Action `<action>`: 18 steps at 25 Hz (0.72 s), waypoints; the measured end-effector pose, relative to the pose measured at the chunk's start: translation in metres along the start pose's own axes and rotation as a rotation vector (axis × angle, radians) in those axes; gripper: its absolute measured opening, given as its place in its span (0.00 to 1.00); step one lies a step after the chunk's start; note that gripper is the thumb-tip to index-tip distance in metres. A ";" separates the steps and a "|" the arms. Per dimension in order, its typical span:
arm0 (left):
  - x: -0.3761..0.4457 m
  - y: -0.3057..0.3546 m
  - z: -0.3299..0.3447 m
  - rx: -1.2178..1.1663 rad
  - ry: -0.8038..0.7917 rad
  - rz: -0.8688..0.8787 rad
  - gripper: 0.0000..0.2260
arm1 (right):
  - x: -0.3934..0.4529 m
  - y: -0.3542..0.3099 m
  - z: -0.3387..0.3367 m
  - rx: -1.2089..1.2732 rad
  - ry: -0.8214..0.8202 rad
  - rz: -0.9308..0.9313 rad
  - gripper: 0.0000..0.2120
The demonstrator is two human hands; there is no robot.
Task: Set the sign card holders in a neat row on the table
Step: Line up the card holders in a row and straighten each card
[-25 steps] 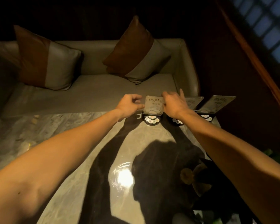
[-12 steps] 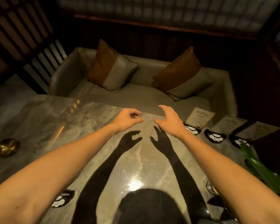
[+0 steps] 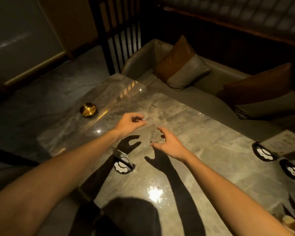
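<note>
A sign card holder [image 3: 123, 164] with a round black base and white shapes stands alone on the marble table [image 3: 203, 133], near its left edge, partly under my left forearm. Two more holders [image 3: 263, 152] [image 3: 294, 171] stand side by side at the table's right edge, their cards mostly dark. My left hand [image 3: 129, 124] hovers above the table's middle with curled fingers and holds nothing. Just to its right my right hand [image 3: 169, 144] hovers with fingers spread and empty. Both hands are well apart from every holder.
A round brass dish [image 3: 89, 109] sits on the table's far left part. Behind the table runs a grey sofa [image 3: 203, 99] with two brown-and-grey cushions [image 3: 180, 63]. A dark slatted screen [image 3: 121, 36] stands at the back left. Something brown shows at the lower right corner.
My hands let go of the holder in the row at the right and drew back over the table's middle. The view swung left, bringing the lone holder and the brass dish closer in.
</note>
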State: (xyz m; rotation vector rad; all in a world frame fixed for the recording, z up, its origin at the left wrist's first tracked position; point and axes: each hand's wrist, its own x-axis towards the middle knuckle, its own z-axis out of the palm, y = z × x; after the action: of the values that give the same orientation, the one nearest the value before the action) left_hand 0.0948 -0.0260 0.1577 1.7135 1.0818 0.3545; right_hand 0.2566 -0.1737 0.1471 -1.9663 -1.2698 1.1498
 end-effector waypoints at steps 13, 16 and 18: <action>-0.075 -0.133 -0.073 -0.013 -0.136 -0.200 0.17 | 0.018 -0.009 0.145 -0.116 -0.166 -0.033 0.13; -0.075 -0.134 -0.063 -0.019 -0.116 -0.174 0.12 | 0.022 -0.009 0.142 -0.055 -0.121 -0.027 0.11; -0.068 -0.130 -0.058 0.029 -0.080 -0.149 0.05 | 0.024 -0.005 0.131 -0.043 -0.089 0.012 0.11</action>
State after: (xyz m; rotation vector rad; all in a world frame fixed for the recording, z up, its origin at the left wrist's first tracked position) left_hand -0.0458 -0.0366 0.0864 1.6473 1.1523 0.1750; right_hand 0.1458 -0.1519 0.0769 -1.9756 -1.3398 1.2375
